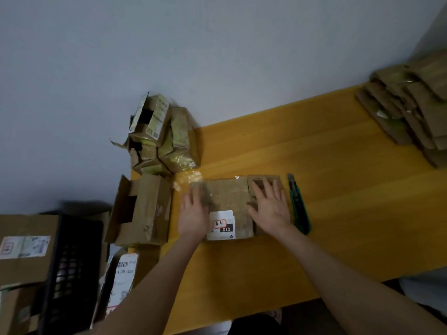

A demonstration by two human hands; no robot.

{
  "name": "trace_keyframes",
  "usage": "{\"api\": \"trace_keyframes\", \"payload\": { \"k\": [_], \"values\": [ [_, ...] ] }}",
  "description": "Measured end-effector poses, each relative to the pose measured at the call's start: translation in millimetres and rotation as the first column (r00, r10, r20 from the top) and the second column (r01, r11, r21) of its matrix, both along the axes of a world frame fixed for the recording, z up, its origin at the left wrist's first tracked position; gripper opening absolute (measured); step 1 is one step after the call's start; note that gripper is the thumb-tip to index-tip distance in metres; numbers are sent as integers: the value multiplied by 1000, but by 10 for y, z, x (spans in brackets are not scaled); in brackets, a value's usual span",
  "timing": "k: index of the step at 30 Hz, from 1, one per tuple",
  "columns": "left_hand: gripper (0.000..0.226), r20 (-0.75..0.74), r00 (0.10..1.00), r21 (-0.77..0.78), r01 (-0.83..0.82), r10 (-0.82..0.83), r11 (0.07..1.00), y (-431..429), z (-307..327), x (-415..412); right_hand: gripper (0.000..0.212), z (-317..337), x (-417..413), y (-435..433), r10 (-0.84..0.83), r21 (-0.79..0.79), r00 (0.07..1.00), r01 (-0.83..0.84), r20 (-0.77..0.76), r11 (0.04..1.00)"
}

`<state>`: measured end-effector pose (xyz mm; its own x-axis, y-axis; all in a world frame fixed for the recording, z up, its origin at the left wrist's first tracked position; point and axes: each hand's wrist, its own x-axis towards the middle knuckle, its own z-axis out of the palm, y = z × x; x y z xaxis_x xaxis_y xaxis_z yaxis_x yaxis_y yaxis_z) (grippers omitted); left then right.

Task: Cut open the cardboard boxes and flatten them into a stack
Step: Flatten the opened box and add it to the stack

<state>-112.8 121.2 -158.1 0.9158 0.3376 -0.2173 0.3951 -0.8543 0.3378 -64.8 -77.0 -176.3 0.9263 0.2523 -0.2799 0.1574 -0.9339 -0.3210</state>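
Pressing flat: box (229,197) lies collapsed on the table (338,226), near the front edge, its long axis running 9 to 3 o'clock, white label (221,224) on the near half.

Left hand (193,213) rests palm-down on the 9 o'clock end, fingers straight and spread. Right hand (271,209) does the same on the 3 o'clock end. Neither grips anything; both bear down on the cardboard.

Cutter (298,206) lies on the table just beside the right hand at 3 o'clock, its length running roughly 12 to 6, untouched.

Stack (406,112) of flattened boxes sits at about 2 o'clock from the box, well apart, at the far right corner of the table — the right hand is the nearer one, so the carry across likely falls to it.

At 9 o'clock, just beside the left hand, an open box (142,211) stands uncut; a pile (162,139) of small boxes at 11 o'clock. Dark crate (72,267) off the table's left edge. Judging by these, several boxes remain.
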Motion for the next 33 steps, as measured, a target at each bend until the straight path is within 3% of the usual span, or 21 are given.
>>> {"api": "trace_keyframes", "payload": {
  "k": [4,8,13,26,33],
  "values": [
    [62,-79,947,152,321,-313,935,-92,-217,155,75,-197,115,153,145,-108,989,-143,11,984],
    [59,-198,904,201,417,-380,887,-79,-556,195,72,-457,177,224,176,-171,983,-181,-42,969],
    [60,-120,915,264,402,-384,877,-29,-799,206,75,-699,179,269,167,-227,986,-164,-7,960],
    [68,-109,920,289,393,-378,873,-9,-885,234,72,-753,194,272,166,-253,986,-154,30,955],
    [61,-84,966,247,258,-244,934,-185,-824,-156,73,-651,-81,217,177,-228,983,-183,-45,956]
  ]
}}
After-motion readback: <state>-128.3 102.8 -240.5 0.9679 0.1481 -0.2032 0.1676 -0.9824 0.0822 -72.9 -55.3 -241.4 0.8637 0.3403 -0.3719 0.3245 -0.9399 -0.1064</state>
